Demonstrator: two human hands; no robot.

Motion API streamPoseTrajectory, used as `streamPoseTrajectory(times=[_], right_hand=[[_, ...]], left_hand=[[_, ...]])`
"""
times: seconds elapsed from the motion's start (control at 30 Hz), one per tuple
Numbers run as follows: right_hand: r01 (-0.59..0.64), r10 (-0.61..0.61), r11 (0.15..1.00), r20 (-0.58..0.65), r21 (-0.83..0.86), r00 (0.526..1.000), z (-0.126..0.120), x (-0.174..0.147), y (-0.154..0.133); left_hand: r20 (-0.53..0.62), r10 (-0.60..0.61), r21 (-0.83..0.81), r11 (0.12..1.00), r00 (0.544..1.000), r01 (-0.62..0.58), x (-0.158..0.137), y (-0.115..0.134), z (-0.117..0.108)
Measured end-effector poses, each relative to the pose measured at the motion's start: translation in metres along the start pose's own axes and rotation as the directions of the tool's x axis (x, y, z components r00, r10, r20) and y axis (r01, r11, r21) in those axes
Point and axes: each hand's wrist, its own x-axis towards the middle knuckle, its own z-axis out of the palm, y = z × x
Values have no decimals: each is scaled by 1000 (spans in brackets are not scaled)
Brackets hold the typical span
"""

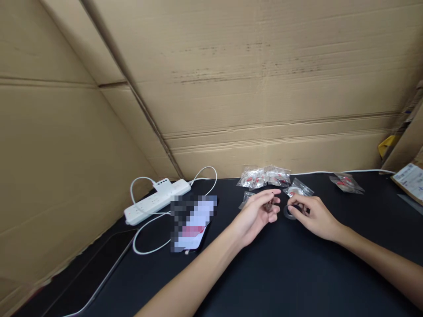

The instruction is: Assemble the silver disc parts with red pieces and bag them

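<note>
The person's left forearm (198,273), bare and cut off by the bottom edge, lies nearest the camera; the right forearm (380,259) comes in from the right, also cropped. Under both spreads a matte black tabletop (280,281). At lower left a flat, dark, glossy slab (95,268) with a pale edge runs out of frame, so its full shape cannot be made out.

Farther in, a phone (194,229) lies just left of the left forearm, its lit screen blurred into blocks. The left hand (257,215) is loosely curled, palm facing the right hand; something small and dark shows among its fingers, and I cannot tell whether it is gripped. The right hand (312,215) pinches a dark grey ring (286,213) between thumb and fingers, close to the left hand's fingertips. The ring is round, flat and smooth-looking; its right part is hidden by the fingers.

Beyond, a white power strip (158,202) of smooth plastic lies at left, with a looping white cable (142,252). Clear, crinkled plastic packets (253,178) with red bits and pale round pieces inside lie behind the hands; glare obscures their contents. Last stands a cardboard wall (264,97), tan, creased and scuffed with dark marks.
</note>
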Motion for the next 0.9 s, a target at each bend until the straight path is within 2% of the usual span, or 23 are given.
streamPoseTrajectory(times=[0.1,0.23,0.3,0.43,0.57,0.63,0.7,0.8,0.9], right_hand=[[39,-40,993,-4,-113,999,-1,0,-3],[41,-51,979,-46,-200,998,-1,3,2],[10,-25,967,-58,-255,998,-1,5,7],[-6,-20,959,-90,-282,996,0,4,9],[117,-154,971,-174,-207,973,1,-2,-6],[212,-233,965,-131,-158,964,2,-5,-17],[273,-278,954,-24,-125,960,4,-8,-26],[294,-286,951,82,-99,955,8,-10,-30],[277,-271,960,107,-45,957,11,-10,-27]], left_hand=[[33,-52,80,996,998,50,-2,-1,2],[-4,-28,326,945,1000,28,-5,-6,5],[-24,-18,396,918,1000,26,-6,-8,7],[-74,1,415,909,997,30,-5,-10,7],[-83,19,374,927,996,13,-4,-11,4],[-61,27,375,927,998,-2,-5,-13,5],[-37,21,392,920,999,-5,-6,-16,8],[7,9,418,908,1000,-11,-8,-21,12],[55,-8,409,913,998,-15,-9,-23,13]])
